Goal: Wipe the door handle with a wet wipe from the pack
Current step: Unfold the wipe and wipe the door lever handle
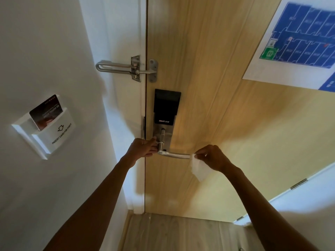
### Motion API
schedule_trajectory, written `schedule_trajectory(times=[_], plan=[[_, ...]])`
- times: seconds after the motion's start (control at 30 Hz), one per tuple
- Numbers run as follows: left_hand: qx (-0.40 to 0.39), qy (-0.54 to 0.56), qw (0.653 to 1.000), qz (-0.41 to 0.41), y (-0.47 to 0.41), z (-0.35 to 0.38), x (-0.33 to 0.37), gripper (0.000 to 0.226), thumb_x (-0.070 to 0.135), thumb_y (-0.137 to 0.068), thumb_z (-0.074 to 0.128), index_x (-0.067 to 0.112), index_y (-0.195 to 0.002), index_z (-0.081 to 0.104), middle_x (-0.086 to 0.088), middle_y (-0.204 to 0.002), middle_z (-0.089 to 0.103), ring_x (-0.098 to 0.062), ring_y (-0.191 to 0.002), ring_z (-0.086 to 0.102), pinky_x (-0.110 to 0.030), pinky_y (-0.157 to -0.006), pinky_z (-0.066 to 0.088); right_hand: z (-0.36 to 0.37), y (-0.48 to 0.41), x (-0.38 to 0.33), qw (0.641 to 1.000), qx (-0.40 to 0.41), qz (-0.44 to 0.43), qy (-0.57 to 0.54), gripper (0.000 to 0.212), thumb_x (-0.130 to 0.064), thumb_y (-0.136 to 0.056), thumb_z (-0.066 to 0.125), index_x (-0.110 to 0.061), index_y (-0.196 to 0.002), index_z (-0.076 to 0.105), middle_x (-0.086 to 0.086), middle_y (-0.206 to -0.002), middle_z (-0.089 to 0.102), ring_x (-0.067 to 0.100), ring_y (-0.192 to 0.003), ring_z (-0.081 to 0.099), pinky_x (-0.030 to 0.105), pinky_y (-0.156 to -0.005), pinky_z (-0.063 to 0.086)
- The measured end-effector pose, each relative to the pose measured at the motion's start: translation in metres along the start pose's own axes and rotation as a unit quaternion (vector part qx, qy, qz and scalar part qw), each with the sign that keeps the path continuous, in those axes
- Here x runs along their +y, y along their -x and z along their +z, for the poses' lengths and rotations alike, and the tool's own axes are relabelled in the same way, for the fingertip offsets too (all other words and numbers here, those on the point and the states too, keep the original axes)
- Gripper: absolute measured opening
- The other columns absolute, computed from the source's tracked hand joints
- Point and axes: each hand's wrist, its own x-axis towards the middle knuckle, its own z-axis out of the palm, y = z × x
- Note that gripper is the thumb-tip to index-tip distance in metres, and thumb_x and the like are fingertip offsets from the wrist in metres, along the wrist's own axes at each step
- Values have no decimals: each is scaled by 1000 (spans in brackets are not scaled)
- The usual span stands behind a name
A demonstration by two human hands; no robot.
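A silver lever door handle (175, 155) sticks out to the right from a black smart lock (165, 107) on a light wooden door (208, 87). My left hand (143, 148) rests at the handle's base by the lock plate, fingers curled against the metal. My right hand (212, 156) pinches a white wet wipe (198, 167) at the handle's free end; the wipe hangs down below the fingers. The wipe pack is out of view.
A metal swing-bar door guard (126, 67) spans frame and door above the lock. A key-card holder (45, 124) with a card sits on the white wall at left. An evacuation plan (297, 37) hangs on the door at upper right. Wooden floor (172, 232) lies below.
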Motion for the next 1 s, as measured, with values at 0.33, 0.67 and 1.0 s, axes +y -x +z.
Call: schedule_trajectory(times=[0.33,0.67,1.0], plan=[[-1,-5,1000,6,-2,-1,0,39,46,-88,62,10,-99,74,-4,-91,78,-15,-85,75,-24,-67,59,32,11,-43,979,155,42,-128,16,-22,-92,62,-26,-93,78,-9,-94,76,-5,-78,64,2,-68,42],[-25,-15,1000,-4,3,-1,8,40,56,-90,51,23,-87,74,6,-85,79,-11,-84,75,-21,-64,59,53,10,-59,989,142,-7,39,23,-31,-96,55,-27,-112,71,0,-101,77,20,-87,71,32,-76,58],[-2,-29,997,-73,-4,-22,15,63,60,-93,37,8,-97,73,-7,-95,77,-17,-81,75,-24,-63,60,76,7,-106,966,251,28,-56,24,-24,-98,52,-22,-118,66,-1,-109,74,9,-86,70,22,-74,56]])
